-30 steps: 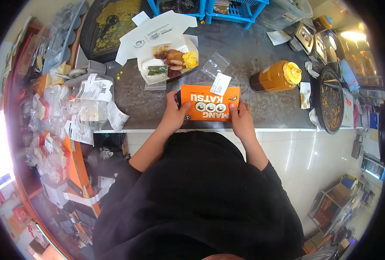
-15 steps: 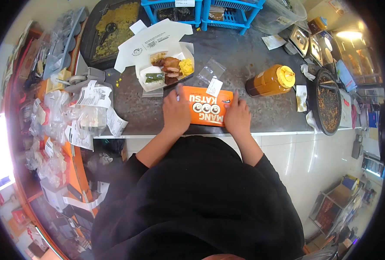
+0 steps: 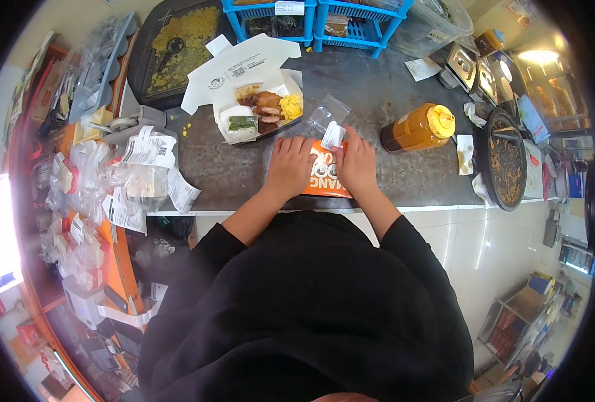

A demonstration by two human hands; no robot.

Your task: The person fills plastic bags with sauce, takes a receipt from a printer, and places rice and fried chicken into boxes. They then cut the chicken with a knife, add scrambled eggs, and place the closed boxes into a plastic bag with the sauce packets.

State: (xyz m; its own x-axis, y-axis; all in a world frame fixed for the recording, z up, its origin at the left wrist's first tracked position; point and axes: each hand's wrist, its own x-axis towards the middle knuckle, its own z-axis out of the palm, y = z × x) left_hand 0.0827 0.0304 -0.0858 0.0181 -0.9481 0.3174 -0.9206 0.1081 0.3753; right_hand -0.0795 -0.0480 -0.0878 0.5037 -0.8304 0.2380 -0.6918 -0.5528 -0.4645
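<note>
An orange box lid with white lettering [image 3: 324, 185] lies on the dark counter near its front edge. My left hand [image 3: 289, 166] rests flat over its left part, fingers extended. At its upper right, my right hand [image 3: 356, 164] has thumb and fingers closed at a small white label [image 3: 333, 135]. A clear plastic bag [image 3: 329, 112] lies just beyond the label. Behind my left hand stands an open white food box [image 3: 227, 137] holding sliced fried meat [image 3: 268, 104], yellow egg [image 3: 290, 106] and a green-wrapped item [image 3: 242, 123].
A sauce bottle with a yellow cap [image 3: 416, 128] stands to the right. Further right are a round dark pan [image 3: 506, 167] and metal containers [image 3: 462, 67]. Blue baskets [image 3: 351, 41] stand behind. Receipts and plastic-wrapped packs [image 3: 146, 181] lie left, below a dark tray [image 3: 138, 77].
Both hands have moved inward over the orange lid and cover more of it. My right hand has come to the label, which is shifted slightly.
</note>
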